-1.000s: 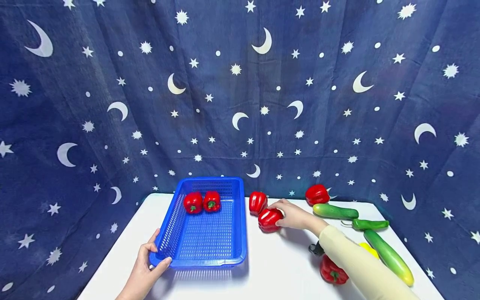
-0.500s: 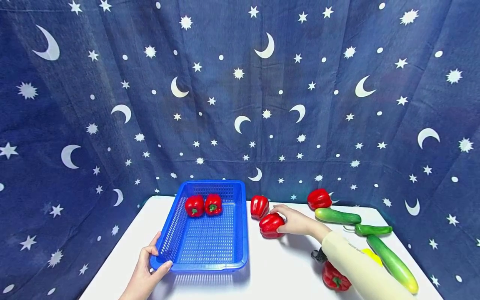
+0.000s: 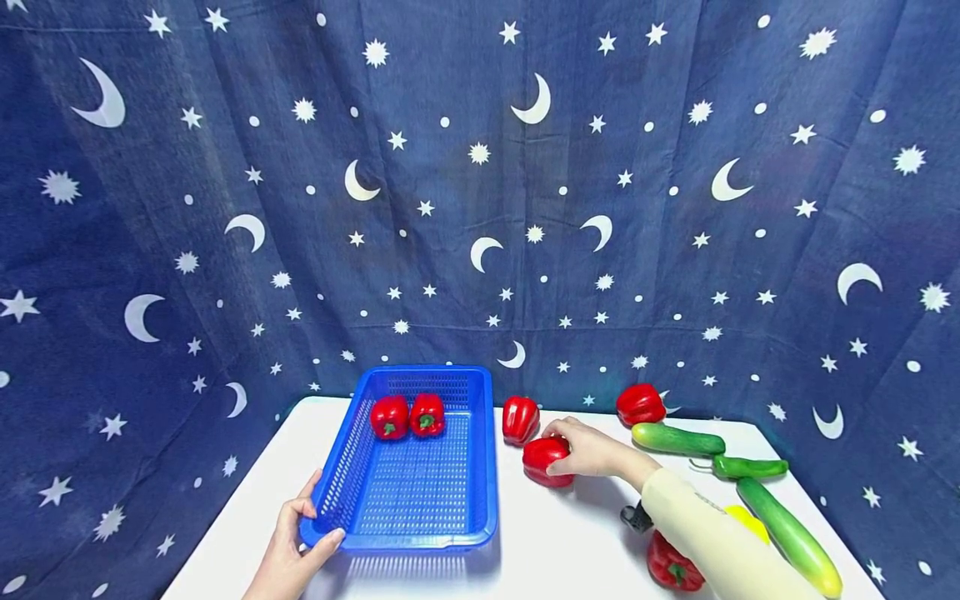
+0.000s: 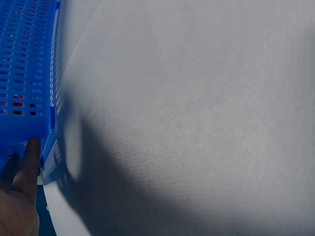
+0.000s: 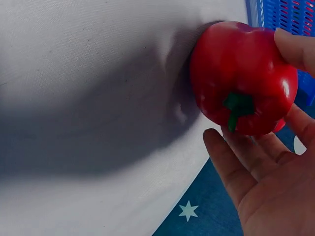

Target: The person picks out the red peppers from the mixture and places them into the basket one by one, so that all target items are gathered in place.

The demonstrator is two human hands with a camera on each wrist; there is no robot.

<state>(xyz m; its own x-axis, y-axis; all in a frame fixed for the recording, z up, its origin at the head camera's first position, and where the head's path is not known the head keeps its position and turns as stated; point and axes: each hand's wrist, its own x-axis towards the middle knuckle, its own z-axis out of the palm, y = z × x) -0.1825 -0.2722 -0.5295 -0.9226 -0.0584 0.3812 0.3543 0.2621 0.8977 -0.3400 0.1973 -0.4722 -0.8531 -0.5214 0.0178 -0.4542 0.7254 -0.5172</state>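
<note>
A red bell pepper (image 3: 547,462) sits on the white table to the right of the blue basket. My right hand (image 3: 588,450) holds it, thumb on one side and fingers round the other; its green stem shows in the right wrist view. The blue basket (image 3: 491,467) has perforated walls, with two red bell peppers (image 3: 390,417) lying near its far end. At its near left corner, my left hand (image 3: 291,542) grips the rim, thumb over the front edge. In the left wrist view two fingers (image 4: 30,164) lie against the basket's outside.
Another red bell pepper (image 3: 521,420) lies just behind the held one. To the right are a far red pepper (image 3: 640,405), two cucumbers (image 3: 791,533), a green chili pepper (image 3: 750,467), a yellow item (image 3: 748,523), a dark object (image 3: 636,517) and a near red pepper (image 3: 672,562).
The held pepper and my right hand have shifted slightly toward me, away from the pepper behind. The whole head view has tilted a little upward. My left hand stays on the basket corner.
</note>
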